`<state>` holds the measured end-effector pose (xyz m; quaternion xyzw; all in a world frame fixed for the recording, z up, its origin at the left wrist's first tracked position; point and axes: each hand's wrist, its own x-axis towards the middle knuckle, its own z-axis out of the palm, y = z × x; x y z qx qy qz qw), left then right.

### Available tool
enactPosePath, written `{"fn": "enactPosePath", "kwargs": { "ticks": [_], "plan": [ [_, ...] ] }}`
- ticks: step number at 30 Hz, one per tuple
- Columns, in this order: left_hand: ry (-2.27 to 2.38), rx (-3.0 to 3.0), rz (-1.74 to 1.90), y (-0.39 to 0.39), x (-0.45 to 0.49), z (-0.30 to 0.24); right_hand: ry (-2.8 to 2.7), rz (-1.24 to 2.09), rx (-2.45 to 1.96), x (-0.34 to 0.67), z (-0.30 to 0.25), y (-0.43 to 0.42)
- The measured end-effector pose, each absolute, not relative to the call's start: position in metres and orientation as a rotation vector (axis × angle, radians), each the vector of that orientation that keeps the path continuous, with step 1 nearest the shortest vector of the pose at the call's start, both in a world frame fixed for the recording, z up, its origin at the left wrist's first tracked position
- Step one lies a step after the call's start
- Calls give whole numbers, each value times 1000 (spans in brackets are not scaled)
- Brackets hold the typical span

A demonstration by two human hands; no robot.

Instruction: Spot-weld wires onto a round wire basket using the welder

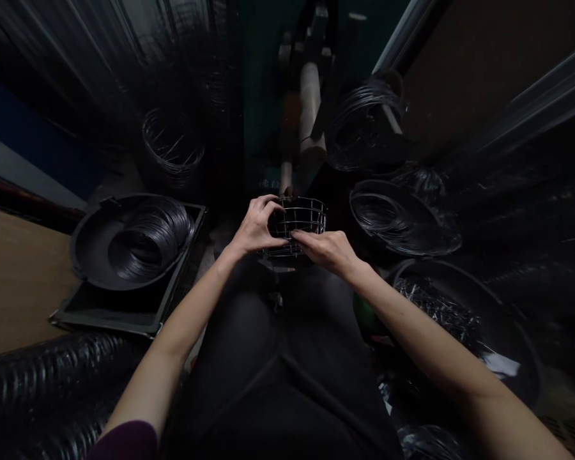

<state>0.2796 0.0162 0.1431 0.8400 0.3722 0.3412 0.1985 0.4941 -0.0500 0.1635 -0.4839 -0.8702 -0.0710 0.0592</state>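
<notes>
Between my hands, just in front of the machine's lower electrode, is a round wire basket (309,214) of thin metal rods. My left hand (259,225) grips its left side, fingers curled over the top and thumb along the near side. My right hand (329,248) is closed at the near side, thumb and fingers pressed together on the wires. Whether a separate small piece is pinched in the right fingers I cannot make out. The basket's lower part is dark and partly behind my hands.
Ahead stands a machine with a pale cylindrical arm (310,102). On the left, a black basin (93,239) of wire rings rests on a green crate (110,313). On the right are a basin (431,239) of wire rings and a basin (498,300) of small metal pieces.
</notes>
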Motion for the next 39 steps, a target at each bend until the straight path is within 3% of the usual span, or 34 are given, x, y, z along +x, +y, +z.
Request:
{"fn": "enactPosePath", "kwargs": {
  "ticks": [8, 25, 39],
  "plan": [
    [1042, 2330, 996, 19, 281, 142, -2663, -342, -1463, 496, 167, -48],
    [1072, 2273, 917, 46, 278, 152, -2597, -238, -1562, 489, 175, -24],
    [1084, 2132, 995, 75, 281, 154, -2145, -226, -1619, 504, 161, -14]
  ]
}}
